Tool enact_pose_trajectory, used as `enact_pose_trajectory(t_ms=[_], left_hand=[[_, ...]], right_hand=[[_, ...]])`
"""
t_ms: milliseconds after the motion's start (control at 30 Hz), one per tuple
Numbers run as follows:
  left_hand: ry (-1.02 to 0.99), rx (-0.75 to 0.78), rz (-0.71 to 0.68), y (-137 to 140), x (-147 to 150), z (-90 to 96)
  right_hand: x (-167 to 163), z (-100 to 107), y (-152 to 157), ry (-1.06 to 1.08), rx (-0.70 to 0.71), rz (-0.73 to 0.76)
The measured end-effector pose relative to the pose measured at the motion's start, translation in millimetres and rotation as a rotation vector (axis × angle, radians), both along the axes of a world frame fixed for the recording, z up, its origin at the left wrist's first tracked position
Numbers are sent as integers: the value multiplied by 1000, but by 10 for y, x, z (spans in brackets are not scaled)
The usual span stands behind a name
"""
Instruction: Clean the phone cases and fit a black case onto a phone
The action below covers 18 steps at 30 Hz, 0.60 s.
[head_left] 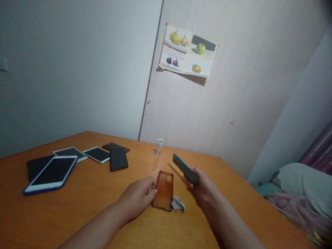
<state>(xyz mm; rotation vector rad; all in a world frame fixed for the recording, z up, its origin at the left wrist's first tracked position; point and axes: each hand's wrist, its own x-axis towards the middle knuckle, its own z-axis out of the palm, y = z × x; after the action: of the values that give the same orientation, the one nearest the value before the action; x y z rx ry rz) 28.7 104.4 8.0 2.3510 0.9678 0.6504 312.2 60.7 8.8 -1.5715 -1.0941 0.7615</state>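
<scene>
A smartphone (185, 169) with a teal edge is tilted up off the table in my right hand (203, 186), whose fingers are wrapped round its lower end. Its dark face is turned to the left. My left hand (137, 195) has its thumb and curled fingers closed at the left edge of a translucent brown phone case (164, 190). The case lies on the table with its hollow side up and its camera cut-out at the far end. A crumpled grey cloth (178, 204) lies against the case's lower right corner.
To the left on the wooden table (98, 207) lie a blue-edged tablet (53, 173), a white-framed tablet (70, 153), a white phone (97, 154) and a black phone (118, 159). A small pump bottle (159, 148) stands near the far edge. Bedding (306, 186) is at the right.
</scene>
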Motion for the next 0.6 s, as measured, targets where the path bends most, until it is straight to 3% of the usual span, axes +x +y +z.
enact_pose_trajectory(t_ms=[100, 200, 467, 600], left_hand=[[-7, 1, 18, 10, 1, -18], [-1, 4, 27, 18, 5, -29], [13, 129, 31, 58, 24, -75], [47, 174, 15, 47, 12, -65]], right_hand=[[-103, 149, -71, 658, -28, 131], [-164, 284, -134, 904, -24, 193], [-219, 324, -183, 982, -32, 256], [-333, 297, -205, 794, 13, 145]])
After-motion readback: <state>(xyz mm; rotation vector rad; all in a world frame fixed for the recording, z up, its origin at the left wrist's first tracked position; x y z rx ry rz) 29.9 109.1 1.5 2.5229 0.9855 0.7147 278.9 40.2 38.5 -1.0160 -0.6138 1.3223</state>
